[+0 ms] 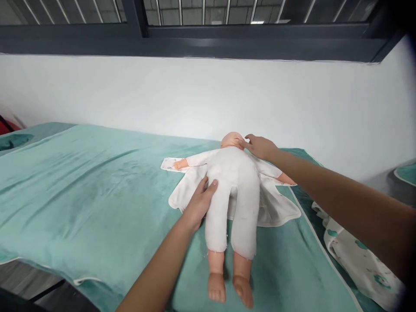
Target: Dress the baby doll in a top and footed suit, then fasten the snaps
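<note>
Steadying the doll (235,169) just right of my left hand (199,203), it seems, I have that hand against its thigh (218,212), grasp impossible to tell, my right hand (260,147) unclenched at its head (231,139), the next move calling for even support!

A white wall (113,95) runs beneath a dark-framed window (208,42) with metal bars (203,12).

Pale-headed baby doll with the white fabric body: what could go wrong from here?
1. The right hand is at one side of the doll's head; an uneven push might twist it.
2. A white cloth garment lies spread beneath the doll, so shifting the body could bunch it.
3. The left hand touches one side near the hip; pressing there might skew the doll.
</note>
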`<move>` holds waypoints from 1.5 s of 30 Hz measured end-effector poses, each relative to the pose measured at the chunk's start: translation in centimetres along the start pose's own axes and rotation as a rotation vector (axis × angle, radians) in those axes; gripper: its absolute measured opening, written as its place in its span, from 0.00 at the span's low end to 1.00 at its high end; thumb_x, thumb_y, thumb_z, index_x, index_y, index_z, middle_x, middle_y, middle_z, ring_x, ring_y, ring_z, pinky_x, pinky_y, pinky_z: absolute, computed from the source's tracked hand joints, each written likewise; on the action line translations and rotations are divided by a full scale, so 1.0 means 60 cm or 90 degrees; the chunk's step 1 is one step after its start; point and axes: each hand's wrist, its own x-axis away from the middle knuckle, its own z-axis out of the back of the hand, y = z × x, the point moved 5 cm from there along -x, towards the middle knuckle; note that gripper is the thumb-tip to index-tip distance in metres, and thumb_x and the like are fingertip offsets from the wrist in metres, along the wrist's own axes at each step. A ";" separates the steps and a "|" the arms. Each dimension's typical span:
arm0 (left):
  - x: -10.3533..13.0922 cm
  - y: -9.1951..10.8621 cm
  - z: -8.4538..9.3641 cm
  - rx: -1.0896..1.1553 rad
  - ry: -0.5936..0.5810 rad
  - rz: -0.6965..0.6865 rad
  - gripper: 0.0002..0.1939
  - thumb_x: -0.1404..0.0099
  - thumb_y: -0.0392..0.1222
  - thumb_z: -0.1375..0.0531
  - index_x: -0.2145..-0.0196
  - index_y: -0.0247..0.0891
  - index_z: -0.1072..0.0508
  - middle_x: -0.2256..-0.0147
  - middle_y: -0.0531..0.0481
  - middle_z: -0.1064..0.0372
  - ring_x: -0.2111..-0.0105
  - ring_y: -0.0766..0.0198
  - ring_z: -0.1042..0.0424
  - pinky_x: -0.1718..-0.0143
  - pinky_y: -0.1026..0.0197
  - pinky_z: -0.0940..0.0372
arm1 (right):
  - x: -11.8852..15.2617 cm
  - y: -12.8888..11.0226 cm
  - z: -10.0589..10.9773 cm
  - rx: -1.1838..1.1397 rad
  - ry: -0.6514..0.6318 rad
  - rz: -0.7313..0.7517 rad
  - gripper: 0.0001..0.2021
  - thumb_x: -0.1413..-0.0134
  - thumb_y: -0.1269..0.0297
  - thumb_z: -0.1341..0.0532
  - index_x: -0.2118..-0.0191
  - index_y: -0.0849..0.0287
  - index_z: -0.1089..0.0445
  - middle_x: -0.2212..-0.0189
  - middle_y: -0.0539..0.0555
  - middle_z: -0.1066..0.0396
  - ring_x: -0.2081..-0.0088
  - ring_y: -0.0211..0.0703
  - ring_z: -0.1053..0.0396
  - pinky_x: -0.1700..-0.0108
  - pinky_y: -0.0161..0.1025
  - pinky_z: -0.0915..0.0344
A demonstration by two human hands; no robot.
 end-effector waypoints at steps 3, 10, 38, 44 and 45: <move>-0.021 0.016 0.020 -0.200 0.046 -0.072 0.22 0.32 0.57 0.46 0.50 0.40 0.26 0.52 0.44 0.25 0.54 0.53 0.26 0.54 0.54 0.32 | 0.007 -0.061 0.024 -0.005 0.098 0.070 0.26 0.35 0.45 0.52 0.46 0.60 0.33 0.53 0.62 0.26 0.54 0.55 0.28 0.53 0.48 0.36; -0.100 0.071 0.004 -0.785 0.164 -0.311 0.18 0.36 0.28 0.51 0.56 0.35 0.25 0.55 0.39 0.27 0.53 0.51 0.30 0.54 0.52 0.36 | 0.015 -0.264 -0.067 0.139 -0.097 0.335 0.21 0.38 0.56 0.44 0.43 0.58 0.36 0.41 0.62 0.37 0.42 0.56 0.39 0.47 0.48 0.38; -0.163 0.036 0.118 0.046 0.230 -0.205 0.15 0.52 0.39 0.35 0.64 0.34 0.23 0.65 0.44 0.23 0.65 0.56 0.25 0.62 0.56 0.31 | 0.056 -0.196 -0.055 -0.037 -0.154 0.252 0.26 0.43 0.37 0.45 0.48 0.48 0.30 0.51 0.53 0.25 0.54 0.53 0.29 0.59 0.42 0.37; -0.170 0.032 0.128 0.178 0.194 -0.156 0.15 0.55 0.37 0.34 0.66 0.32 0.24 0.67 0.42 0.24 0.67 0.55 0.24 0.62 0.53 0.30 | 0.052 -0.182 -0.061 -0.005 -0.160 0.246 0.26 0.44 0.37 0.45 0.48 0.46 0.30 0.51 0.52 0.25 0.54 0.54 0.29 0.60 0.42 0.38; -0.169 0.032 0.131 0.177 0.210 -0.155 0.15 0.55 0.37 0.34 0.67 0.32 0.25 0.68 0.42 0.24 0.68 0.56 0.24 0.63 0.53 0.30 | 0.052 -0.179 -0.062 0.006 -0.161 0.243 0.26 0.44 0.36 0.45 0.48 0.46 0.30 0.51 0.53 0.25 0.54 0.54 0.28 0.61 0.42 0.38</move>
